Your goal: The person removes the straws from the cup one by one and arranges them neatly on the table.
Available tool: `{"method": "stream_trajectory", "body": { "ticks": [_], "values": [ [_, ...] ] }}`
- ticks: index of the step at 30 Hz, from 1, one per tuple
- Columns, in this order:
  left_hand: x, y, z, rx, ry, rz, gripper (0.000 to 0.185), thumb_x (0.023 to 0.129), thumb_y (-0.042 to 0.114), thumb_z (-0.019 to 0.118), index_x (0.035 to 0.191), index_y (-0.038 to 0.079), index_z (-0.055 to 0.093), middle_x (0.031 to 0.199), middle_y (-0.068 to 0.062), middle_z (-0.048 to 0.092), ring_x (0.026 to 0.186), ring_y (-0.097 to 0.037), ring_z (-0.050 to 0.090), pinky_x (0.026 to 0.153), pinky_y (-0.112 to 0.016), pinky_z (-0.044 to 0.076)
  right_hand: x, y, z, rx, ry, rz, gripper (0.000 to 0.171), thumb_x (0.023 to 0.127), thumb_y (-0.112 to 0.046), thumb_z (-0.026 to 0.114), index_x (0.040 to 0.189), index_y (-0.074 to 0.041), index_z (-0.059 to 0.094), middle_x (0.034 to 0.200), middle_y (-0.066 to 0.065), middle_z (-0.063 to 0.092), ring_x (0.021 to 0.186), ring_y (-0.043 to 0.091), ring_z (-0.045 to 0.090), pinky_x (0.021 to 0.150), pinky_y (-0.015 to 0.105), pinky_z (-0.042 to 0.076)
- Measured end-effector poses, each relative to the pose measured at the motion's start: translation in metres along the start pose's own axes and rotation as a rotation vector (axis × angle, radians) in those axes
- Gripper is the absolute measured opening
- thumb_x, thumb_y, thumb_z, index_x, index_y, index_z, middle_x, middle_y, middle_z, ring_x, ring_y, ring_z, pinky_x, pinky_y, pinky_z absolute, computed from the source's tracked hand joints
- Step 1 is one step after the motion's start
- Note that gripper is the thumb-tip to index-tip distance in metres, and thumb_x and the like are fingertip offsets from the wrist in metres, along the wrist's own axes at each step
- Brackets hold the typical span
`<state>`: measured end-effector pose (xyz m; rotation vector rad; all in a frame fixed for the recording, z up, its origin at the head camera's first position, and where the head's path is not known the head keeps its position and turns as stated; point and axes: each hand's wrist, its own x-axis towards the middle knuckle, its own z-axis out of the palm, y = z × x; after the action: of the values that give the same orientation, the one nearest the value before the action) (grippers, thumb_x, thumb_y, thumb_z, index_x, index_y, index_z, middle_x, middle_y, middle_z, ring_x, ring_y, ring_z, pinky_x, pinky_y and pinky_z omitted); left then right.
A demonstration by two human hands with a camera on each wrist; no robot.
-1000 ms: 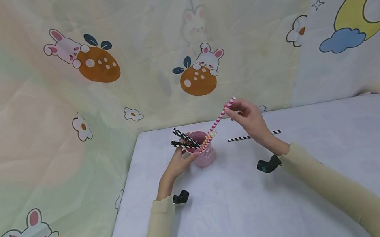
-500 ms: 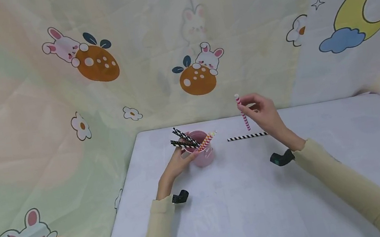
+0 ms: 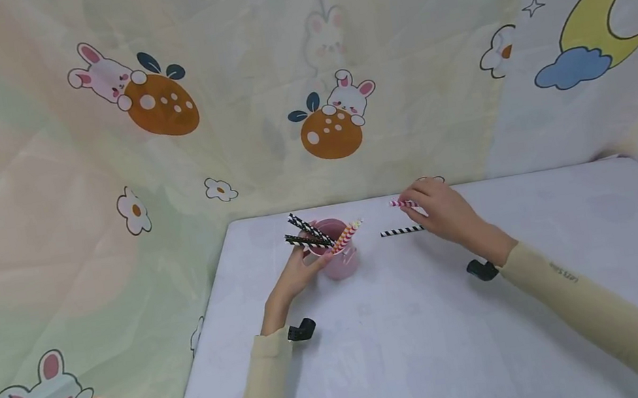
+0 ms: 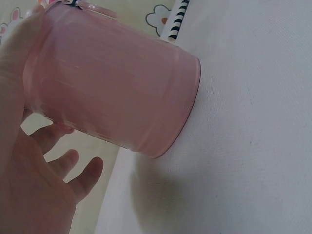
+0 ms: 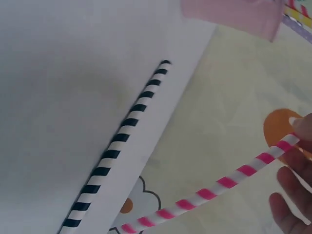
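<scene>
A: We see the right hand [image 3: 443, 211] low over the far part of the white table [image 3: 440, 346], pinching a pink-and-white striped straw [image 3: 403, 203]; the straw pokes out to the left of the fingers, lying nearly flat; just below it on the table lies a black-and-white striped straw [image 3: 401, 231], partly covered by the hand.

B: We agree; the right arm reaches forward in a cream sleeve [image 3: 596, 316], wrist dropped, fingers curled round the pink straw's end. The left hand [image 3: 299, 272] stands at the left side of the pink cup [image 3: 342, 261], thumb and fingers wrapped about its wall; the cup is upright near the table's back edge, well apart from the right hand.

A: In the cup we count several black patterned straws [image 3: 304, 232] leaning left and a pastel striped straw [image 3: 349, 234] leaning right; only the head view shows these clearly.

B: The left wrist view gives us the cup [image 4: 112, 92] filling the frame, its base touching the table, the palm [image 4: 29, 185] against its side; the right wrist view shows the pink straw [image 5: 209, 195] held off the table's surface, fingertips [image 5: 292, 180] at its end, and the black-and-white straw [image 5: 122, 146] lying flat near the table's edge.
</scene>
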<state>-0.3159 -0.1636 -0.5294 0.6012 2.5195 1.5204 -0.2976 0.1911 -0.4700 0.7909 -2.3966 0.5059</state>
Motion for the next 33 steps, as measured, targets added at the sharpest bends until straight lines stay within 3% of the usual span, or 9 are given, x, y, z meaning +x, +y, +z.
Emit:
{"method": "stream_trajectory", "body": {
  "ticks": [4, 12, 16, 19, 22, 27, 33],
  "values": [
    [0.001, 0.0, 0.0, -0.007, -0.001, 0.019, 0.08, 0.094, 0.033, 0.072, 0.159, 0.024, 0.026, 0.161, -0.007, 0.036, 0.148, -0.027, 0.034, 0.12, -0.052, 0.033, -0.007, -0.004, 0.006, -0.129, -0.094, -0.028, 0.017, 0.085, -0.009, 0.078, 0.1, -0.007, 0.071, 0.097, 0.009, 0.068, 0.094, 0.028, 0.06, 0.081, 0.04, 0.056],
    [0.0, -0.001, -0.001, -0.013, -0.002, 0.025, 0.086, 0.09, 0.05, 0.072, 0.159, 0.027, 0.026, 0.161, -0.006, 0.035, 0.148, -0.028, 0.034, 0.12, -0.054, 0.032, -0.018, -0.019, 0.021, -0.269, -0.315, 0.031, 0.015, 0.087, -0.009, 0.075, 0.1, -0.008, 0.069, 0.096, 0.009, 0.066, 0.089, 0.029, 0.06, 0.071, 0.039, 0.054],
    [0.0, -0.002, -0.001, -0.016, -0.008, 0.021, 0.082, 0.093, 0.039, 0.071, 0.16, 0.027, 0.025, 0.161, -0.006, 0.035, 0.147, -0.028, 0.035, 0.119, -0.054, 0.033, -0.021, -0.02, 0.032, -0.299, -0.438, 0.058, 0.012, 0.09, -0.01, 0.072, 0.102, -0.007, 0.069, 0.096, 0.009, 0.065, 0.087, 0.028, 0.059, 0.07, 0.04, 0.054],
    [-0.001, 0.002, -0.001, -0.019, -0.018, 0.011, 0.08, 0.095, 0.029, 0.07, 0.16, 0.025, 0.024, 0.162, -0.008, 0.034, 0.147, -0.029, 0.035, 0.119, -0.054, 0.033, -0.022, -0.021, 0.04, -0.331, -0.529, 0.078, 0.016, 0.092, -0.009, 0.071, 0.108, -0.006, 0.07, 0.101, 0.011, 0.066, 0.092, 0.03, 0.06, 0.077, 0.042, 0.056],
    [-0.001, 0.002, -0.001, -0.02, -0.017, 0.017, 0.081, 0.094, 0.034, 0.07, 0.16, 0.025, 0.024, 0.162, -0.008, 0.034, 0.148, -0.029, 0.034, 0.12, -0.054, 0.033, -0.023, -0.02, 0.048, -0.359, -0.581, 0.082, 0.02, 0.093, -0.009, 0.071, 0.113, -0.006, 0.07, 0.107, 0.012, 0.067, 0.098, 0.031, 0.061, 0.083, 0.044, 0.057],
    [0.0, -0.004, 0.0, -0.019, -0.01, 0.035, 0.089, 0.088, 0.057, 0.07, 0.159, 0.027, 0.026, 0.162, -0.006, 0.035, 0.148, -0.028, 0.034, 0.119, -0.055, 0.033, -0.026, -0.02, 0.058, -0.366, -0.619, 0.084, 0.023, 0.093, -0.009, 0.07, 0.117, -0.006, 0.07, 0.115, 0.013, 0.068, 0.105, 0.032, 0.063, 0.088, 0.046, 0.057],
    [-0.001, -0.002, 0.0, -0.023, -0.009, 0.014, 0.09, 0.088, 0.057, 0.071, 0.159, 0.027, 0.026, 0.161, -0.006, 0.036, 0.147, -0.028, 0.035, 0.119, -0.054, 0.033, -0.026, -0.023, 0.062, -0.366, -0.635, 0.094, 0.023, 0.093, -0.01, 0.071, 0.116, -0.005, 0.071, 0.116, 0.014, 0.068, 0.105, 0.032, 0.063, 0.09, 0.047, 0.057]
  ]
}}
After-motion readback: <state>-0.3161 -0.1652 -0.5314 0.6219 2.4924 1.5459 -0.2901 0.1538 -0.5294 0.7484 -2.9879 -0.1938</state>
